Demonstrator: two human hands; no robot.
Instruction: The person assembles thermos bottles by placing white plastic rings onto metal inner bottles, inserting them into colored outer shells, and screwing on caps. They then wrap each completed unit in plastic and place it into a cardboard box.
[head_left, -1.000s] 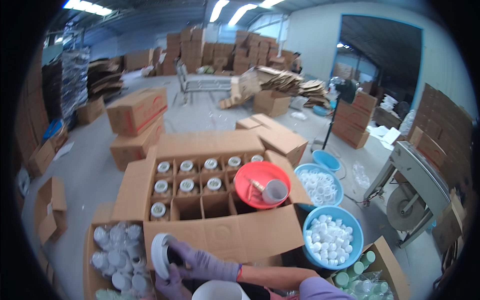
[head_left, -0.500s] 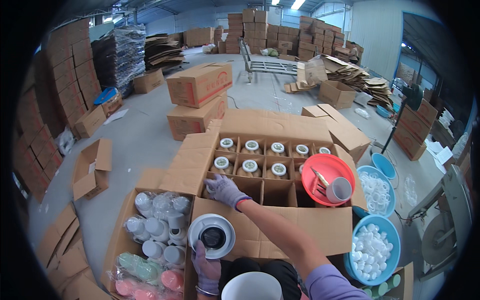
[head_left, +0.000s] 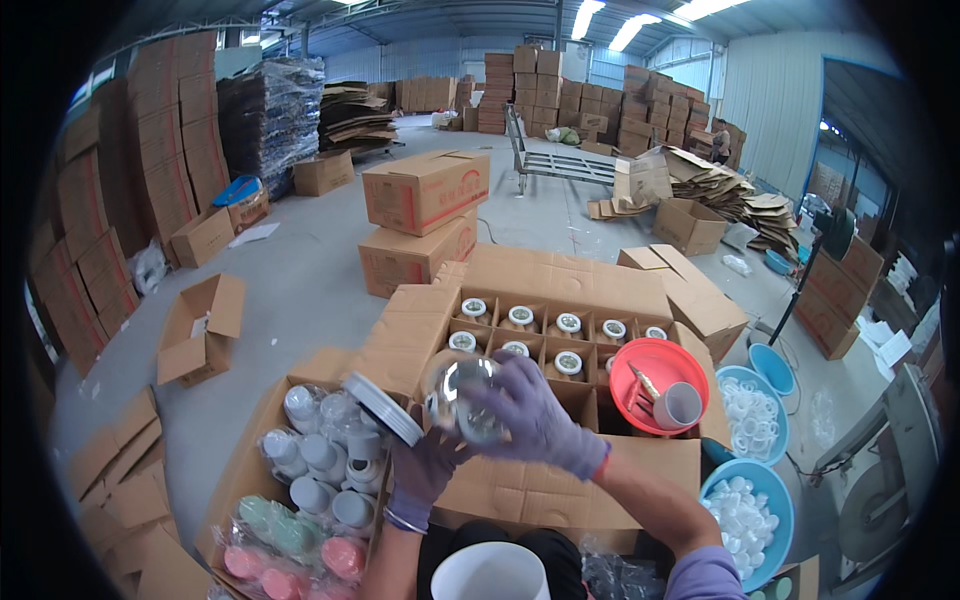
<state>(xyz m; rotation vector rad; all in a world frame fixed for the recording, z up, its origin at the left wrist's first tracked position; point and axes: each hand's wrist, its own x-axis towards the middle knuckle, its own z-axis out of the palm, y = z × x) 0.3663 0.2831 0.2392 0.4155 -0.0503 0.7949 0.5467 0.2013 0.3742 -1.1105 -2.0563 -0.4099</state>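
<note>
My left hand, in a grey-purple glove, is closed on a white round plastic part, now tilted edge-on. My gloved right hand has its fingers round a shiny silver, mirrored glass flask liner. The liner is held over the near side of a divided carton, close beside the white part; the left fingers meet its lower side. Motion blurs the right fingers a little. White-rimmed bottle tops stand in the carton's far compartments. A white cylindrical container sits at my lap.
At left, an open carton holds bagged white, green and pink parts. A red basin with a grey cup rests on the divided carton's right. Blue basins of white rings and white caps stand at right. Stacked cartons are ahead.
My right hand has come out of the carton's near left compartment, bringing the silver liner towards my left hand. The left hand has risen and turned the white part on edge. The view has shifted.
</note>
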